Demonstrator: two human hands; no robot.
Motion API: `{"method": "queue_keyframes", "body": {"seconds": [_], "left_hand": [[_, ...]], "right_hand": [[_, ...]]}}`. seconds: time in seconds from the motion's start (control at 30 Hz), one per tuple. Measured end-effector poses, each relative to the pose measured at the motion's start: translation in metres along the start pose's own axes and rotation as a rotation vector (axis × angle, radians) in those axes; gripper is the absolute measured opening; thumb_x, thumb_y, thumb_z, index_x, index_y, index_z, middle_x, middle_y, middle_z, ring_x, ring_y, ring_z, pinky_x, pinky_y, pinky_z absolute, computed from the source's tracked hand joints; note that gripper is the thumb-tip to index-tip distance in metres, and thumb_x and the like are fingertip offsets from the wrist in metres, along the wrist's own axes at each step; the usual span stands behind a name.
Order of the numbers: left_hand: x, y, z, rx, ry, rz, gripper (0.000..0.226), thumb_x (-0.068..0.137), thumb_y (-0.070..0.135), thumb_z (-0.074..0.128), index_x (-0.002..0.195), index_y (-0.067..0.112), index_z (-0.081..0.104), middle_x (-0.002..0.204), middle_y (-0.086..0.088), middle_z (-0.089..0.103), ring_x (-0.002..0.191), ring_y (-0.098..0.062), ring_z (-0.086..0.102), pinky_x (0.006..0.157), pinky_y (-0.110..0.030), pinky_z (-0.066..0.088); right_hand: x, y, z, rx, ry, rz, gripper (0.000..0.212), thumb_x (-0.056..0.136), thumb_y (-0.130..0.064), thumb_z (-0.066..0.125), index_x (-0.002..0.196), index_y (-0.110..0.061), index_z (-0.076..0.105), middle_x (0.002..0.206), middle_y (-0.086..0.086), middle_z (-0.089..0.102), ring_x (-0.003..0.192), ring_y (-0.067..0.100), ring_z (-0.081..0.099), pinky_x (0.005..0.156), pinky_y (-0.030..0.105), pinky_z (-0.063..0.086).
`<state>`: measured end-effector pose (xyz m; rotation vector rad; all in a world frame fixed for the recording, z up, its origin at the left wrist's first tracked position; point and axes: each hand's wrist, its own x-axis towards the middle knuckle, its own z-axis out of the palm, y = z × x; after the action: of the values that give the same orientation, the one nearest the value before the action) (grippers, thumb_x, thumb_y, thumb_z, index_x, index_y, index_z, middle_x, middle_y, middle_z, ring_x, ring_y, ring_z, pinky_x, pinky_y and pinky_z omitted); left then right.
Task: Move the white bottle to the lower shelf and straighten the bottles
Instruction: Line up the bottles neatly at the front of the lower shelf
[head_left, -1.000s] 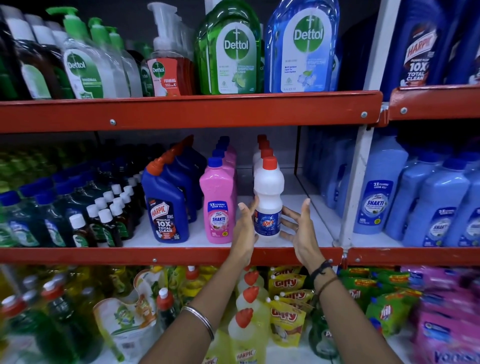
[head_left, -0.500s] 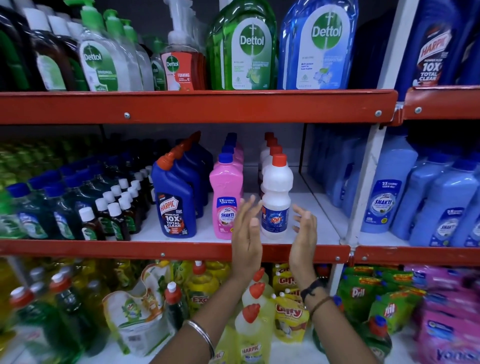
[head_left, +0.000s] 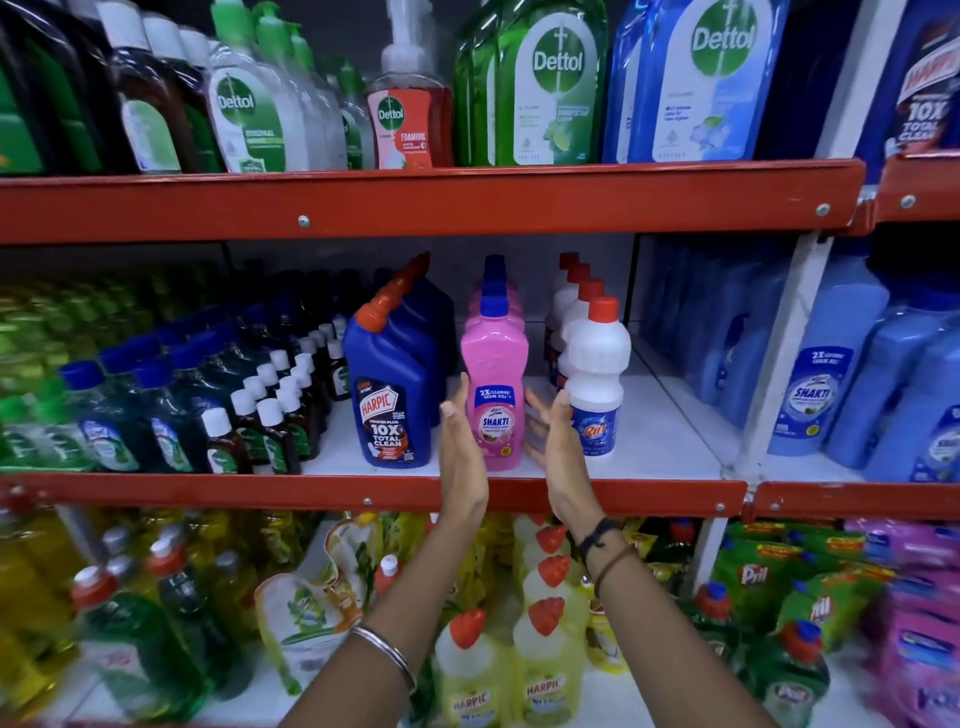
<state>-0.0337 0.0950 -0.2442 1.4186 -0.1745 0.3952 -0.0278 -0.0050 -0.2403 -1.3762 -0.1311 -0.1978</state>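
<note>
A white bottle with a red cap and blue label stands upright at the front of its row on the middle shelf. Left of it stands a pink Shakti bottle with a blue cap. My left hand is flat against the pink bottle's left side. My right hand is spread on its right side, fingertips close to the white bottle. Both hands are open around the pink bottle, palms facing each other. Whether they press on it I cannot tell.
A dark blue Harpic bottle stands just left of my left hand. Small brown bottles fill the shelf further left. Light blue Shakti bottles stand past the white upright post. Yellow Harpic bottles sit below.
Both hands have left the white bottle and shifted left, now flanking the pink bottle. The white bottle stays standing on the middle shelf. The camera has moved closer.
</note>
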Motion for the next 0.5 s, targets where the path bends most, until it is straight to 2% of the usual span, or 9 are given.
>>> {"method": "queue_keyframes", "body": {"seconds": [0.07,0.1,0.2,0.27,0.37,0.47,0.5], "left_hand": [[0.000,0.003,-0.003,-0.001,-0.030,-0.017,0.075,0.083,0.068,0.009,0.146,0.034,0.031,0.143,0.015,0.039,0.110,0.016,0.044,0.080,0.000,0.041],[0.000,0.005,-0.005,-0.002,-0.034,-0.017,0.083,0.078,0.078,0.010,0.146,0.036,0.031,0.144,0.017,0.038,0.109,0.017,0.043,0.078,0.001,0.041],[0.005,0.002,-0.010,0.004,-0.046,-0.001,0.106,0.056,0.099,0.015,0.143,0.042,0.033,0.147,0.015,0.038,0.121,0.003,0.045,0.083,-0.005,0.041],[0.007,0.002,-0.012,-0.001,-0.054,0.002,0.108,0.054,0.100,0.016,0.143,0.042,0.033,0.150,0.012,0.037,0.124,-0.001,0.044,0.083,-0.008,0.041],[0.005,0.006,-0.011,-0.016,-0.063,0.006,0.108,0.057,0.096,0.016,0.145,0.036,0.033,0.145,0.013,0.039,0.107,0.015,0.046,0.072,0.001,0.043],[0.002,0.008,-0.009,-0.030,-0.062,0.023,0.111,0.057,0.095,0.016,0.147,0.032,0.032,0.131,0.025,0.040,0.097,0.027,0.044,0.069,0.004,0.041],[0.001,0.009,-0.009,-0.028,-0.059,0.022,0.105,0.062,0.091,0.015,0.147,0.031,0.032,0.128,0.026,0.040,0.094,0.029,0.044,0.068,0.004,0.040]], "right_hand": [[0.000,0.000,-0.001,0.016,0.005,-0.003,0.064,0.088,-0.059,0.021,0.132,-0.022,0.049,0.139,0.006,0.050,0.111,0.012,0.052,0.093,0.030,0.044],[-0.001,0.000,-0.002,0.015,0.003,-0.006,0.065,0.087,-0.060,0.022,0.132,-0.022,0.049,0.138,0.006,0.051,0.110,0.013,0.053,0.094,0.031,0.045],[-0.002,0.001,-0.001,-0.014,-0.003,-0.022,0.071,0.079,-0.064,0.025,0.131,-0.024,0.051,0.136,0.006,0.053,0.107,0.012,0.056,0.094,0.033,0.047],[-0.003,0.001,0.000,-0.026,0.002,-0.033,0.070,0.079,-0.064,0.025,0.130,-0.023,0.051,0.134,0.005,0.055,0.105,0.011,0.057,0.091,0.031,0.048],[-0.001,0.003,0.000,-0.024,0.031,-0.034,0.060,0.088,-0.057,0.024,0.130,-0.023,0.051,0.133,0.006,0.055,0.105,0.013,0.057,0.086,0.027,0.049],[-0.001,0.004,0.001,-0.026,0.047,-0.030,0.055,0.094,-0.051,0.023,0.130,-0.021,0.050,0.135,0.007,0.054,0.108,0.014,0.056,0.086,0.027,0.049],[0.000,0.004,0.001,-0.030,0.047,-0.028,0.054,0.094,-0.051,0.023,0.131,-0.021,0.050,0.135,0.007,0.054,0.109,0.014,0.056,0.086,0.026,0.049]]}}
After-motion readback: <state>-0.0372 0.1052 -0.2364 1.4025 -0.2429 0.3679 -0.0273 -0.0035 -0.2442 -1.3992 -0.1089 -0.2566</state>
